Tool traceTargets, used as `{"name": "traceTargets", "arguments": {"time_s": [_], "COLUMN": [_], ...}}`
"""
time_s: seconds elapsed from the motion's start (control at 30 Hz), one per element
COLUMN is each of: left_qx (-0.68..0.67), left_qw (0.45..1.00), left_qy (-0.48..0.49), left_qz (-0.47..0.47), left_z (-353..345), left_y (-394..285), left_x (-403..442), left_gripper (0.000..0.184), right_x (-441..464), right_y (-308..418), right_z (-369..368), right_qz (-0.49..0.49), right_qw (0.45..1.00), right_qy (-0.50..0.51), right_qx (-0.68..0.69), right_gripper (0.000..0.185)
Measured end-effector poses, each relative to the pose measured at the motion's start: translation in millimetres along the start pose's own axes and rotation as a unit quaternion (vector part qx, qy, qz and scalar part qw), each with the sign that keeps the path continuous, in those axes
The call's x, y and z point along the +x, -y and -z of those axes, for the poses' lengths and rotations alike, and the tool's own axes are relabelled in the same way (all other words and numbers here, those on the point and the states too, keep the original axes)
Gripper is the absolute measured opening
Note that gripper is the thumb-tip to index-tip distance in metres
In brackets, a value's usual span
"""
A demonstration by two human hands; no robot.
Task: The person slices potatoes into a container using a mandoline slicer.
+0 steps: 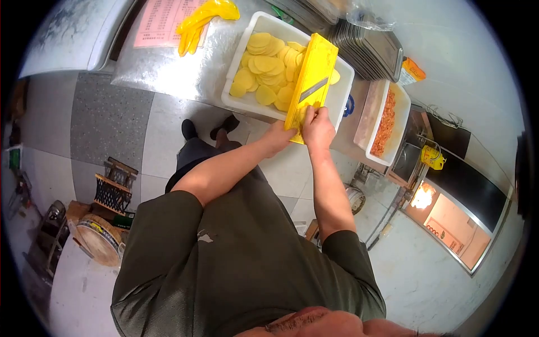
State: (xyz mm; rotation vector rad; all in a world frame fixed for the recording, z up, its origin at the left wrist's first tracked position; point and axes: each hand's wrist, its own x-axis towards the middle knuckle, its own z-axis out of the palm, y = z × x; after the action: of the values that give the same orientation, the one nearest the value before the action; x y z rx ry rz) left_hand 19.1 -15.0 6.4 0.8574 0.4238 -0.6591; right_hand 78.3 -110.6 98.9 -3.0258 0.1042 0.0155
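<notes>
A yellow mandoline slicer (312, 78) with a slanted metal blade lies at a tilt across a white plastic tub (234, 84). Thin round yellow slices, which look like potato (266, 66), are heaped in the tub to the left of the slicer, and a slice (335, 76) shows on its right. My left hand (281, 139) grips the slicer's near end. My right hand (319, 128) is closed on the slicer's face, below the blade; whatever its fingers hold is hidden under them.
Yellow rubber gloves (203, 25) and a pink printed sheet (163, 22) lie on the metal table (146, 70). Stacked dark trays (368, 50) stand behind the tub. To the right is a white container (400, 121) of reddish-orange pieces. A round wooden block (100, 240) is at lower left.
</notes>
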Motion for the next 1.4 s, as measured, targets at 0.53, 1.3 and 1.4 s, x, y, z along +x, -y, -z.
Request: {"name": "traceTargets", "arguments": {"time_s": [0.53, 1.3, 1.4], "left_qx": [0.023, 0.032, 0.027], "left_qw": [0.998, 0.999, 0.999], "left_qy": [-0.066, 0.025, 0.035], "left_qz": [0.003, 0.017, 0.004], "left_z": [-10, 1, -1], "left_y": [-3, -6, -2], "left_x": [-9, -13, -7], "left_gripper": [0.034, 0.029, 0.025], "right_x": [-7, -6, -6], "right_y": [10, 14, 11], "right_z": [-13, -19, -22], "right_qz": [-0.035, -0.089, -0.08], "right_qw": [0.997, 0.994, 0.994], "right_qy": [-0.025, -0.043, -0.049], "right_qx": [-0.058, -0.048, -0.06], "right_gripper": [0.028, 0.027, 0.026]}}
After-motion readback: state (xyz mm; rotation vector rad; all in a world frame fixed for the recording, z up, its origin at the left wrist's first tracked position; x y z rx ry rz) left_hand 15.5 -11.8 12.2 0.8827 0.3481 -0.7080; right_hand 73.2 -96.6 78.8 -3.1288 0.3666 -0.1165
